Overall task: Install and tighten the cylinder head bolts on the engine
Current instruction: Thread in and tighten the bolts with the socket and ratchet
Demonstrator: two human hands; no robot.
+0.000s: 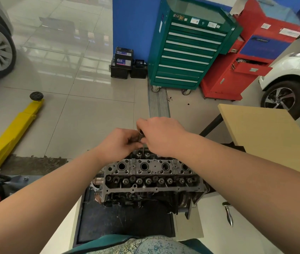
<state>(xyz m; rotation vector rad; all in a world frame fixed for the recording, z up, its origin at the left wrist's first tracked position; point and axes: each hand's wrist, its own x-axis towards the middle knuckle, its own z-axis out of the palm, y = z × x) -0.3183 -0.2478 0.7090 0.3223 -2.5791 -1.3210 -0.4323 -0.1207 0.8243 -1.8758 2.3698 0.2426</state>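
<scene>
Here, position of engine: the grey metal cylinder head on its engine block point(153, 177) stands on a dark floor mat point(125, 220), directly below and a little nearer to the person than both hands.
Hands: both meet above the far edge of the head, touching each other around one small part.
Left hand: the left hand point(117, 143) has its fingers curled around the lower part of a dark cylindrical metal socket point(141, 135).
Right hand: the right hand point(161, 136) lies over the socket from the other side, fingers bent down and pinching it near the top.
Thin rod: a thin metal shaft point(143, 150) goes down from the hands to the head; if it is a bolt or a tool, I cannot tell.
Look of the head: long and rectangular, a row of large round bores along the middle, a row of smaller valve stems with springs on the near side, oily dark stains.
Side of engine: a short shiny shaft end sticks out at the left.
Around: a chrome handle tool point(229, 214) lies on the floor right of the engine; a beige wooden table top point(263, 132) is at the right; a green drawer tool cabinet point(187, 50) and a red tool cabinet point(246, 57) stand far behind; a yellow lift arm point(13, 129) lies at the left.
</scene>
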